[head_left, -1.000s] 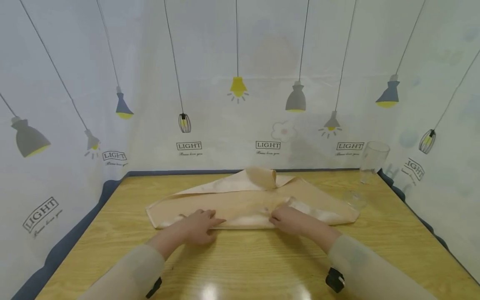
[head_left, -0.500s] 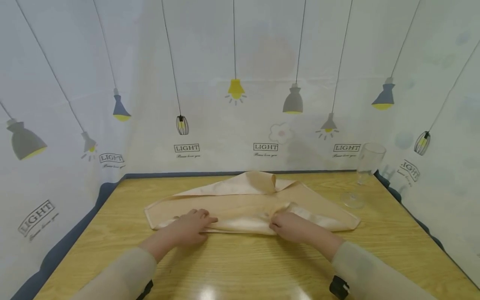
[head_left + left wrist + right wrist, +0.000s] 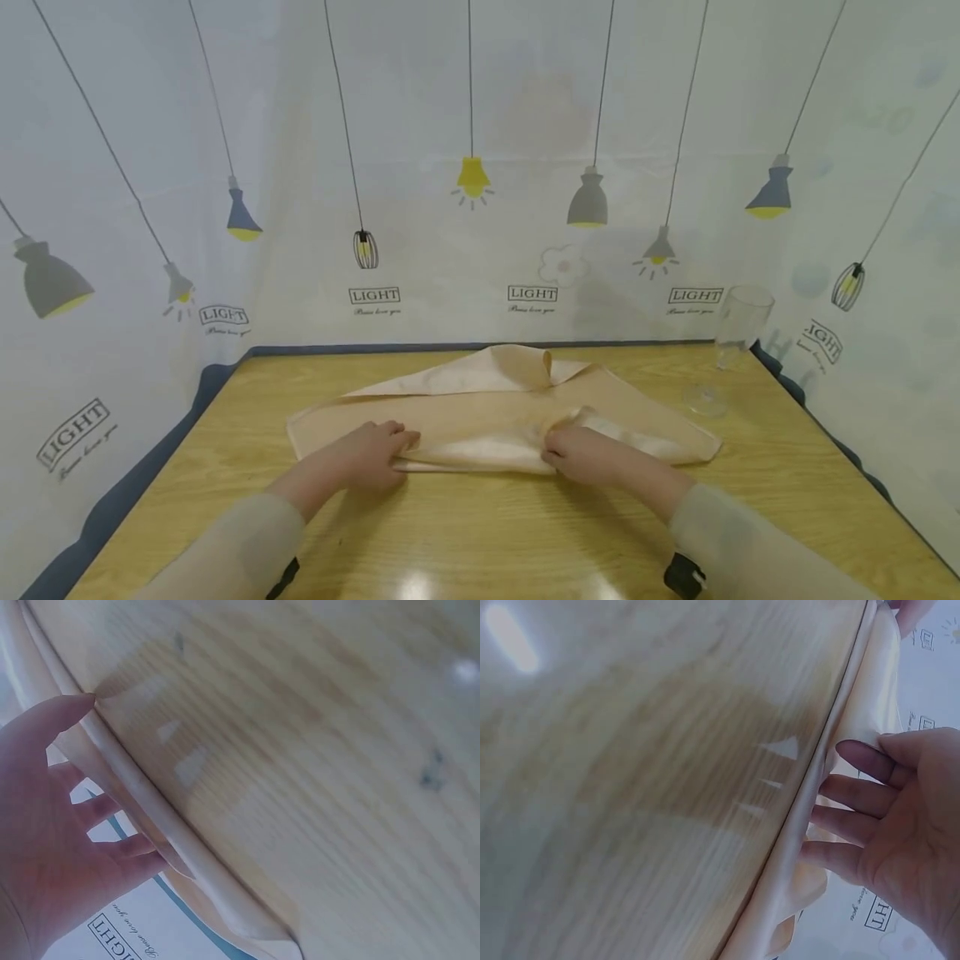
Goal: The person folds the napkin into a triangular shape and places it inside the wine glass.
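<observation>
A peach satin cloth napkin (image 3: 457,408) lies across the table with its near edge folded up and its far part raised in a loose fold. My left hand (image 3: 372,454) rests on the left part of the near fold. Its fingers are spread over the fabric, and the thumb (image 3: 75,709) touches the folded edge in the left wrist view. Right of the middle, my right hand (image 3: 588,452) pinches a gathered bit of the near fold between thumb and index finger. The other fingers (image 3: 844,825) lie along the fold in the right wrist view.
A clear stemmed glass (image 3: 738,321) stands at the back right of the wooden table (image 3: 480,533), close to the napkin's right corner. Behind the table hangs a white curtain (image 3: 420,183) printed with lamps.
My left hand has slid left along the near fold, away from the right hand. The right hand stays at the gathered spot, and the near edge lies slightly closer.
</observation>
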`<move>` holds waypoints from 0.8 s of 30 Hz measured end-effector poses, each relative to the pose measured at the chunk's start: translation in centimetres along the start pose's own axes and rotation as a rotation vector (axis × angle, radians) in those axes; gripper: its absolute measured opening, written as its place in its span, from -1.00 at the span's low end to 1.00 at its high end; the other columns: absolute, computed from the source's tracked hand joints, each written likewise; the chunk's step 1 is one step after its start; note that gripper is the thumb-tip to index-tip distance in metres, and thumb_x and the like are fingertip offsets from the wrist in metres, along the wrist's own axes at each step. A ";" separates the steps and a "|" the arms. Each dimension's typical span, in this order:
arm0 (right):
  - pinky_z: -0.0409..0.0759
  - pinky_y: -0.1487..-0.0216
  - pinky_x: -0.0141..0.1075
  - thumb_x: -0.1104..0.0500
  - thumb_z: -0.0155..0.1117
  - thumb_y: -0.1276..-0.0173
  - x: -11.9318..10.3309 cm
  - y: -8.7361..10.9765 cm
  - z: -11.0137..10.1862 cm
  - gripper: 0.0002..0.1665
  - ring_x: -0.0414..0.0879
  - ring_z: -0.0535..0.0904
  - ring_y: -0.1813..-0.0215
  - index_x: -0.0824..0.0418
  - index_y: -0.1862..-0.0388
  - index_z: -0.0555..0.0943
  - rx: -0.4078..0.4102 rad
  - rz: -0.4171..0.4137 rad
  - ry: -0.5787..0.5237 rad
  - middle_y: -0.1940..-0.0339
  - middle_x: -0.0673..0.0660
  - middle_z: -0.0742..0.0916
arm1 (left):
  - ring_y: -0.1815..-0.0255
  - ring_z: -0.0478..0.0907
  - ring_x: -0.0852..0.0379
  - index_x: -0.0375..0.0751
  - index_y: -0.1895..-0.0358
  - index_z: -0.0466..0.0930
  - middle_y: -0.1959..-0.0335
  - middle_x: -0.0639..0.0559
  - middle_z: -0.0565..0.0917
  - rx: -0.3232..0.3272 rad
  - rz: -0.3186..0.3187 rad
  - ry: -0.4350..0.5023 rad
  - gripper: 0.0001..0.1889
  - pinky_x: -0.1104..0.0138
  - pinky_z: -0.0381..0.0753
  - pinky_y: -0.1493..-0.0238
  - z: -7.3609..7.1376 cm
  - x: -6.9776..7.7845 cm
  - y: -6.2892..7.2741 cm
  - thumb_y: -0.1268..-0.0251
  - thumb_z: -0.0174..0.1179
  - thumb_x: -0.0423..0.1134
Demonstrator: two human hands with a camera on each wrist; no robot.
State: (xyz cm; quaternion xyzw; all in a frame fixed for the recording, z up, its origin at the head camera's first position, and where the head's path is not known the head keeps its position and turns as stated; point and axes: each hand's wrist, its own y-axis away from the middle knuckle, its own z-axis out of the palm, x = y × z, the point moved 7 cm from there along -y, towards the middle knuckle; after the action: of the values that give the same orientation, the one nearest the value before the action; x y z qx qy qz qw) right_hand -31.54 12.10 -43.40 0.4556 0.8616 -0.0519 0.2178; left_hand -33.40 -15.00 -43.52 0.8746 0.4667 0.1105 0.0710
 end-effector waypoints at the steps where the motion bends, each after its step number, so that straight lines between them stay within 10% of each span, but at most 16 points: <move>1: 0.27 0.51 -0.33 0.18 0.00 -0.56 -0.2 0.1 0.1 -0.62 -0.23 0.22 0.60 0.10 0.55 0.39 -0.003 -0.007 0.008 0.64 -0.05 0.39 | -0.27 0.34 -0.35 -0.20 -0.41 0.32 -0.33 -0.29 0.36 0.001 -0.002 0.004 -0.39 -0.09 0.32 -0.27 0.2 0.0 0.1 -0.33 0.19 -0.11; 20: 0.32 0.52 -0.35 0.17 0.06 -0.53 -1.7 2.5 0.7 -0.66 -0.29 0.21 0.60 0.06 0.53 0.38 -0.008 -0.092 0.031 0.65 -0.11 0.40 | -0.39 0.21 -0.34 -0.09 -0.47 0.26 -0.44 -0.24 0.25 -0.070 -0.012 0.055 -0.30 -0.08 0.19 -0.36 1.5 0.9 2.8 -0.29 0.19 0.03; 24: 0.55 0.30 -0.23 0.16 0.06 -0.53 -1.9 3.0 0.9 -0.76 -0.12 0.54 0.43 0.23 0.32 0.56 -0.035 -0.061 0.030 0.47 0.09 0.63 | -0.39 0.21 -0.33 -0.12 -0.46 0.28 -0.44 -0.26 0.25 -0.072 0.021 0.053 -0.31 -0.07 0.19 -0.37 1.5 1.3 3.4 -0.28 0.18 0.01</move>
State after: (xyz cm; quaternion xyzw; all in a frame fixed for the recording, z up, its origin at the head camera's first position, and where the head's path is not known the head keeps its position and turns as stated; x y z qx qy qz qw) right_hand -27.91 12.14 -43.14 0.4259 0.8790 -0.0365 0.2113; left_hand -29.62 -15.87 -44.02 0.8730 0.4551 0.1510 0.0887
